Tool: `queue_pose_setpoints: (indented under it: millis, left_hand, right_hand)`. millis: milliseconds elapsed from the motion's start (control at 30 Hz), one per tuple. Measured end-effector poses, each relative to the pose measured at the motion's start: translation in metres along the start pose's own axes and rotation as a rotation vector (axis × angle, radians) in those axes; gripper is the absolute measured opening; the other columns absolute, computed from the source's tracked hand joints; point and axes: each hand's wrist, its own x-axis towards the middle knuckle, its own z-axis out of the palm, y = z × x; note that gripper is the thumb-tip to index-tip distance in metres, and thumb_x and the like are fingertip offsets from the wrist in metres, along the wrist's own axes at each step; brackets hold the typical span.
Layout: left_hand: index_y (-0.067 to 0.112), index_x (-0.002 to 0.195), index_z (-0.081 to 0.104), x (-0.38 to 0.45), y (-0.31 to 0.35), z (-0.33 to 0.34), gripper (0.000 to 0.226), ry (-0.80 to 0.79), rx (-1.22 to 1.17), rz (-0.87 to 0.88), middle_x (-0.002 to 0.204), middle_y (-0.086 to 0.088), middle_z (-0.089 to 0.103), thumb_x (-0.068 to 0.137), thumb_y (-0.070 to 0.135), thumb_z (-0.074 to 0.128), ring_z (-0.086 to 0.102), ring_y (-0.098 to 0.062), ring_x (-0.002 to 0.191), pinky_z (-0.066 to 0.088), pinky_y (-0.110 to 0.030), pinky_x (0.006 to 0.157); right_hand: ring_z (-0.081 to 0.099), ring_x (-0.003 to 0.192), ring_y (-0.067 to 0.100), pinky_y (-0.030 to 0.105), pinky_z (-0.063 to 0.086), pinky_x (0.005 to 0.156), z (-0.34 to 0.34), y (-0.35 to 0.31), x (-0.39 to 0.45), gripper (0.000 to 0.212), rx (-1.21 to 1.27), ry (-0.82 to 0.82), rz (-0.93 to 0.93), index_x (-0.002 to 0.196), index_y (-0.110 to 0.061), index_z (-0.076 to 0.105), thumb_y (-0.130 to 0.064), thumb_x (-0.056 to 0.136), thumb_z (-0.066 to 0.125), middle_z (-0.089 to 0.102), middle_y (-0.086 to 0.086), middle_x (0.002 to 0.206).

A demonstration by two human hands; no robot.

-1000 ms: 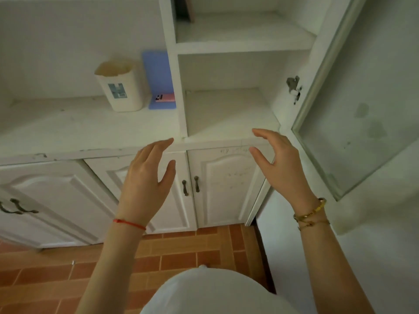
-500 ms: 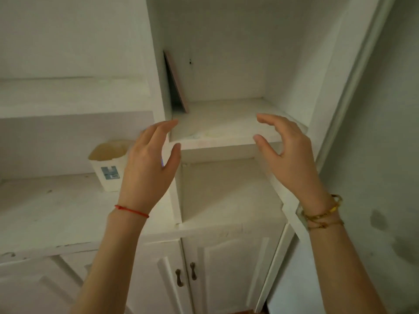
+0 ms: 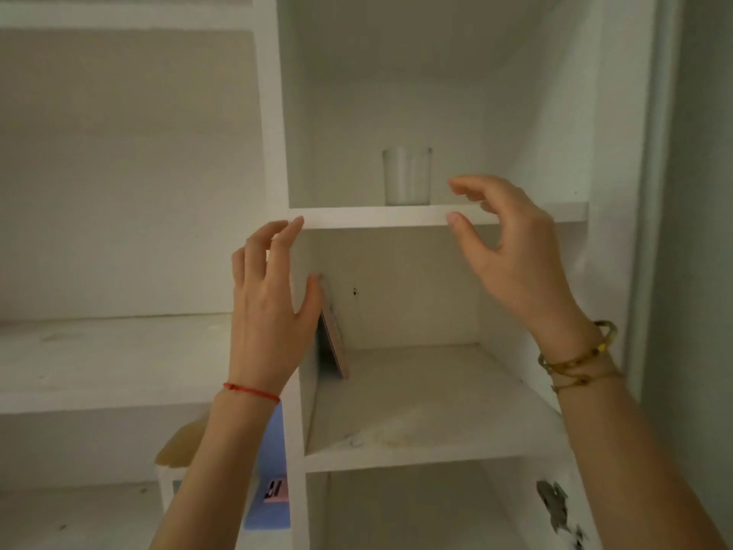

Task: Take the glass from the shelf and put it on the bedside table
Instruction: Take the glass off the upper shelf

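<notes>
A clear empty glass (image 3: 407, 177) stands upright on a high white shelf (image 3: 357, 217) inside the open cabinet. My right hand (image 3: 511, 248) is raised just right of the glass and slightly below it, fingers curled and apart, holding nothing and not touching the glass. My left hand (image 3: 273, 303) is lower and to the left, in front of the cabinet's upright divider, fingers spread and empty. The bedside table is not in view.
A thin brown board (image 3: 335, 343) leans in the compartment below the glass. Lower left, a paper cup (image 3: 178, 446) and a blue item (image 3: 273, 470) sit on a wide shelf behind my left forearm. A metal hinge (image 3: 553, 506) is at the lower right.
The view has tilted upward, bringing the higher shelf and the glass into sight. Both hands have risen with it, and the right hand now sits close beside the glass.
</notes>
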Motion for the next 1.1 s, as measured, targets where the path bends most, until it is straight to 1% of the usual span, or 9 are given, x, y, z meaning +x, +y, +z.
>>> queue_pose_setpoints:
  millis: [67,167,367,533,633,700,833,967,1100]
  left_hand:
    - [0.012,0.147,0.033,0.01,0.0,0.004,0.066,0.042,0.013,0.003,0.146,-0.012,0.035,0.087,0.012,0.06,0.033,-0.025,0.128,0.025,-0.017,0.108]
    - [0.008,0.151,0.021,0.019,-0.005,0.011,0.079,0.067,0.022,-0.013,0.151,-0.016,0.026,0.085,0.012,0.063,0.03,-0.029,0.132,0.011,-0.005,0.107]
    - [0.011,0.155,0.003,0.021,-0.018,0.029,0.092,0.024,-0.091,-0.073,0.152,-0.01,0.027,0.085,0.009,0.063,0.027,-0.022,0.135,0.003,0.001,0.106]
    - [0.019,0.155,-0.002,0.018,-0.022,0.035,0.095,0.042,-0.159,-0.085,0.144,-0.006,0.034,0.086,0.005,0.061,0.035,-0.019,0.13,0.019,-0.003,0.104]
    - [0.024,0.155,-0.003,0.018,-0.024,0.036,0.093,0.056,-0.186,-0.081,0.14,-0.004,0.036,0.088,0.005,0.058,0.04,-0.02,0.127,0.03,-0.02,0.105]
    - [0.026,0.155,-0.003,0.018,-0.024,0.038,0.093,0.07,-0.201,-0.083,0.137,-0.004,0.037,0.088,0.004,0.057,0.042,-0.02,0.124,0.033,-0.02,0.103]
    - [0.025,0.155,-0.001,0.018,-0.026,0.041,0.09,0.098,-0.213,-0.076,0.133,-0.004,0.039,0.088,0.003,0.055,0.045,-0.021,0.12,0.037,-0.021,0.101]
    - [0.02,0.156,0.002,0.019,-0.026,0.04,0.088,0.097,-0.221,-0.081,0.135,-0.005,0.039,0.086,0.0,0.052,0.042,-0.017,0.122,0.028,-0.001,0.098]
    - [0.016,0.156,0.004,0.019,-0.024,0.038,0.086,0.093,-0.226,-0.084,0.139,-0.007,0.038,0.086,-0.001,0.05,0.039,-0.014,0.124,0.022,0.003,0.099]
  right_hand:
    - [0.06,0.113,0.019,0.028,0.046,0.1,0.005,0.001,0.023,0.033,-0.013,0.026,-0.023,0.126,-0.009,0.061,-0.018,0.095,0.059,0.066,0.004,0.123]
    - [0.06,0.111,0.023,0.026,0.045,0.094,0.014,0.006,0.053,0.034,-0.041,0.018,-0.018,0.126,-0.01,0.061,-0.021,0.093,0.058,0.065,0.005,0.122]
    - [0.049,0.126,0.03,0.034,0.039,0.101,0.039,0.015,0.095,0.053,-0.144,-0.19,0.161,0.139,-0.01,0.045,-0.033,0.094,0.059,0.05,0.013,0.138]
    - [0.046,0.131,0.037,0.039,0.039,0.105,0.059,0.024,0.11,0.071,-0.188,-0.348,0.325,0.144,-0.006,0.033,-0.043,0.09,0.062,0.044,0.019,0.143]
    - [0.054,0.121,0.035,0.034,0.045,0.09,0.066,0.032,0.116,0.077,-0.152,-0.425,0.42,0.142,-0.004,0.031,-0.046,0.088,0.065,0.055,0.017,0.129]
    - [0.058,0.114,0.032,0.03,0.041,0.079,0.069,0.035,0.12,0.079,-0.127,-0.452,0.452,0.141,-0.004,0.029,-0.047,0.086,0.067,0.058,0.015,0.119]
    - [0.054,0.102,0.026,0.027,0.038,0.076,0.072,0.037,0.122,0.081,-0.128,-0.443,0.463,0.14,-0.003,0.029,-0.046,0.085,0.07,0.054,0.01,0.111]
    - [0.053,0.098,0.024,0.028,0.038,0.075,0.073,0.039,0.122,0.081,-0.118,-0.424,0.471,0.14,-0.005,0.03,-0.045,0.083,0.072,0.055,0.009,0.109]
    - [0.06,0.11,0.031,0.029,0.04,0.076,0.073,0.04,0.119,0.08,-0.084,-0.342,0.477,0.136,-0.006,0.034,-0.044,0.079,0.076,0.061,0.013,0.119]
